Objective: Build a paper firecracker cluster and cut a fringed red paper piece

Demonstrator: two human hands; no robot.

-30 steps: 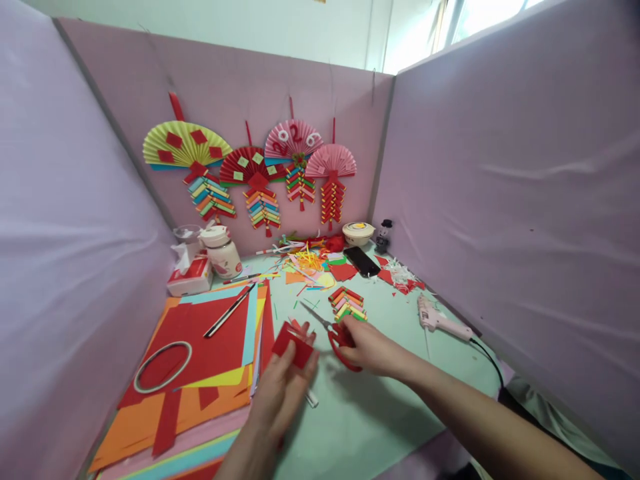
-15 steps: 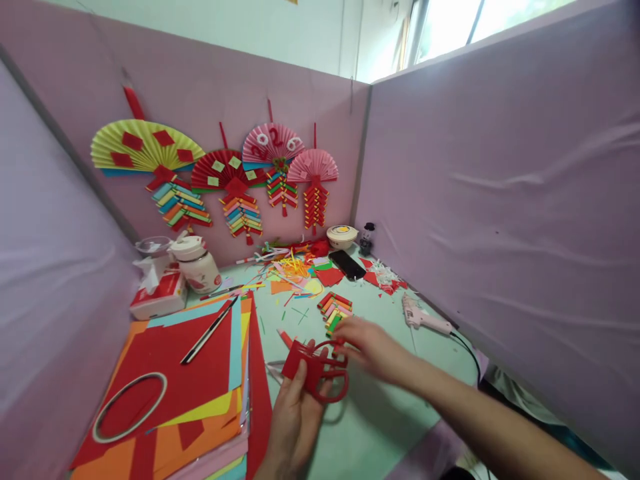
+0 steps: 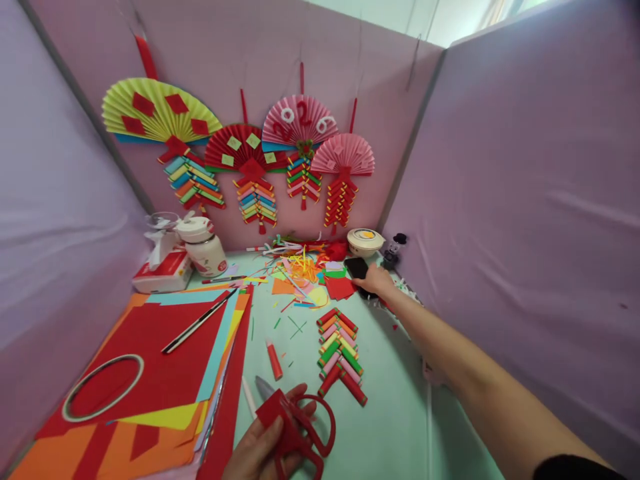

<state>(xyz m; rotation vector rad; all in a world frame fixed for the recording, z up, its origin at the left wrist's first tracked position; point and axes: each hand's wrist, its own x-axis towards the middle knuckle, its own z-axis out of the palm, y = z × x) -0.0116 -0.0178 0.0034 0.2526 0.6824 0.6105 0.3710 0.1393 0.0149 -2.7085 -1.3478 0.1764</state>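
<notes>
My left hand (image 3: 260,445) is low at the front edge, closed on a small red paper piece (image 3: 273,410) together with the red-handled scissors (image 3: 310,433). My right hand (image 3: 374,281) is stretched far back across the table and rests on the black phone (image 3: 357,267), fingers curled over it. A bundle of coloured rolled paper tubes (image 3: 340,353) lies between the two hands. A red glue stick (image 3: 273,360) lies just beyond my left hand.
A stack of coloured paper sheets (image 3: 150,373) with a tape ring (image 3: 100,387) and a pen (image 3: 200,321) lies left. Paper scraps (image 3: 300,273), a jar (image 3: 205,250), a tissue box (image 3: 163,273) and a small bowl (image 3: 365,241) stand at the back. Paper fans (image 3: 250,150) hang on the pink partition.
The scissors passed from my right hand to my left, which now holds them with the red paper. My right hand reached back to the phone. The view tilted down.
</notes>
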